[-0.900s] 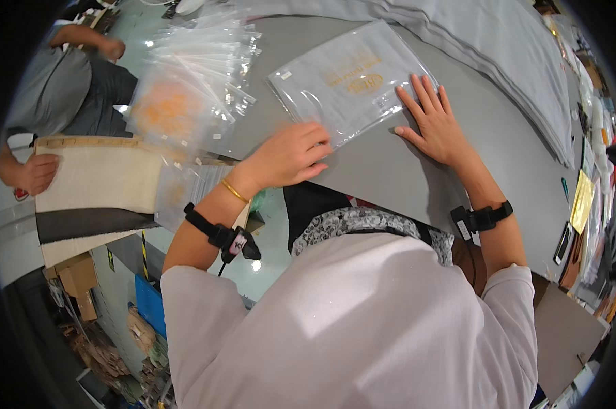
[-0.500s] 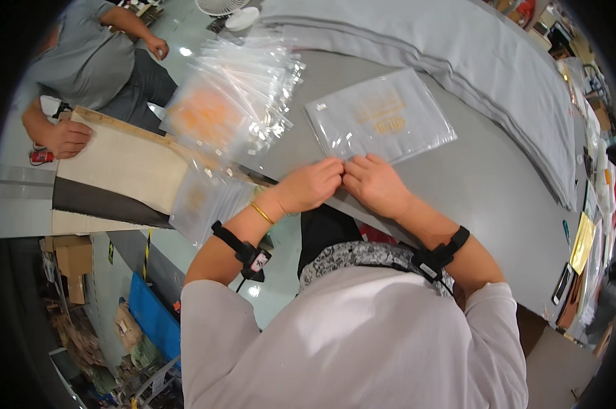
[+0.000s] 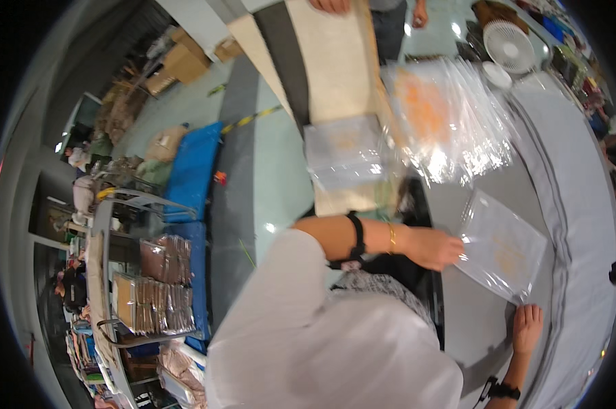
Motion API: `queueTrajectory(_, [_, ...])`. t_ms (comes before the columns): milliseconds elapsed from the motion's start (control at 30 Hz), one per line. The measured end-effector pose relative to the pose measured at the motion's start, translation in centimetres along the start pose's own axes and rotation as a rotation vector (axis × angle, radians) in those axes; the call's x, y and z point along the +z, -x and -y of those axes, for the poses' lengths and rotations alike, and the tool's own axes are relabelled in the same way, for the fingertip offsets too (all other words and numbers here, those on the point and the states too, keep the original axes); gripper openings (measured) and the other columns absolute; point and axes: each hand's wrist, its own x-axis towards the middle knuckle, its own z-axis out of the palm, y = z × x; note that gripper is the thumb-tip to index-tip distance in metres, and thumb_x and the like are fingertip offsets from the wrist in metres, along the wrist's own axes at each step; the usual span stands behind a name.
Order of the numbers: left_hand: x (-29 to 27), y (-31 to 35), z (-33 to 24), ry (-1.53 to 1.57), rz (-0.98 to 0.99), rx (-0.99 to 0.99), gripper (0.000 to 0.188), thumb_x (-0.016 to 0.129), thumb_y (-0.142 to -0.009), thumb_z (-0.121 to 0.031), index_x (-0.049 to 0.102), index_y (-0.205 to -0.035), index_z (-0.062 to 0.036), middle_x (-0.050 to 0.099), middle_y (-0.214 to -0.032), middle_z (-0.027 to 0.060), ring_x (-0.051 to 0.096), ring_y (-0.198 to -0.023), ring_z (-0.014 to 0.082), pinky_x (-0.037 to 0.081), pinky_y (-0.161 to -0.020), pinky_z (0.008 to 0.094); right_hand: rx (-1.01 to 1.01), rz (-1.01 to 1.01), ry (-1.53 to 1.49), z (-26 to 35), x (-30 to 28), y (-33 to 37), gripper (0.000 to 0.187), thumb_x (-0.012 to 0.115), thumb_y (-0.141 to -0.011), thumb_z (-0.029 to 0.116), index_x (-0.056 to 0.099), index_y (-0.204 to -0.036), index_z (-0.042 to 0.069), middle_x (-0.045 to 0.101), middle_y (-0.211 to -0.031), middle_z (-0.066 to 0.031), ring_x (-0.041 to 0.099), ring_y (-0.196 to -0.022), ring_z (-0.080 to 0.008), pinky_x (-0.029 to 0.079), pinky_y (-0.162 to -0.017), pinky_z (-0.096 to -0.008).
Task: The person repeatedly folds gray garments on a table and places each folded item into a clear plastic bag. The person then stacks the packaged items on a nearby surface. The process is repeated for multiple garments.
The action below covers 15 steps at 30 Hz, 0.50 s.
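A clear plastic bag (image 3: 500, 247) with faint gold print lies flat on the grey table (image 3: 482, 334). My left hand (image 3: 436, 249) has its fingers closed at the bag's left corner and appears to pinch it. Just off the bag's near corner is my right hand (image 3: 528, 328), its fingers pointing toward the bag and nothing seen in them. Beyond the bag, many clear bags with orange print lie fanned out in a pile (image 3: 451, 119). A smaller stack of clear bags (image 3: 345, 151) rests on a cream board to the left.
Grey fabric (image 3: 574, 204) runs along the table's right side. Another person's hand (image 3: 332, 5) is on the far end of the cream and black board (image 3: 335, 61). On the left, a blue-decked cart (image 3: 141, 232) carries packaged goods. A white fan (image 3: 509, 46) stands at the far right.
My view has swung to the left, bringing the cart into sight. My hands, which were together at the bag's near edge, are now apart, the right one farther to the right.
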Motion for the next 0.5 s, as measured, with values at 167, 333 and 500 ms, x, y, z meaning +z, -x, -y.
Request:
queueTrajectory(167, [-3.6, 0.2, -3.5, 0.031, 0.320, -0.296, 0.035, 0.074, -0.083, -0.019, 0.060, -0.107, 0.0027, 0.057, -0.115, 0.0169, 0.054, -0.117, 0.0360, 0.055, -0.086, 0.0440, -0.014, -0.117, -0.036, 1.6, -1.9, -1.8, 0.015, 0.069, -0.084, 0.002, 0.062, -0.096, -0.001, 0.062, -0.098, -0.0130, 0.061, -0.093, -0.0331, 0.051, -0.078, -0.0453])
queueTrajectory(333, [-6.3, -3.3, -8.0, 0.030, -0.249, -0.322, 0.050, 0.075, -0.085, -0.015, 0.061, -0.131, -0.0027, 0.063, -0.127, 0.0149, 0.060, -0.119, 0.0359, 0.053, -0.098, 0.0454, -0.367, -0.412, -0.067, 9.3, -10.7, -8.4, 0.020, 0.074, -0.084, 0.005, 0.066, -0.102, 0.000, 0.064, -0.104, -0.0109, 0.065, -0.090, -0.0303, 0.053, -0.079, -0.0451])
queueTrajectory(500, [-11.4, 0.6, -9.4, 0.516, -0.263, -0.627, 0.027, 0.066, -0.095, -0.011, 0.073, -0.121, -0.0080, 0.076, -0.111, 0.0130, 0.073, -0.099, 0.0267, 0.056, -0.088, 0.0391, -0.449, -0.611, -0.332, 13.6, -13.5, -15.0, 0.027, 0.070, -0.092, 0.014, 0.064, -0.115, 0.001, 0.066, -0.104, -0.0111, 0.066, -0.087, -0.0297, 0.053, -0.082, -0.0445])
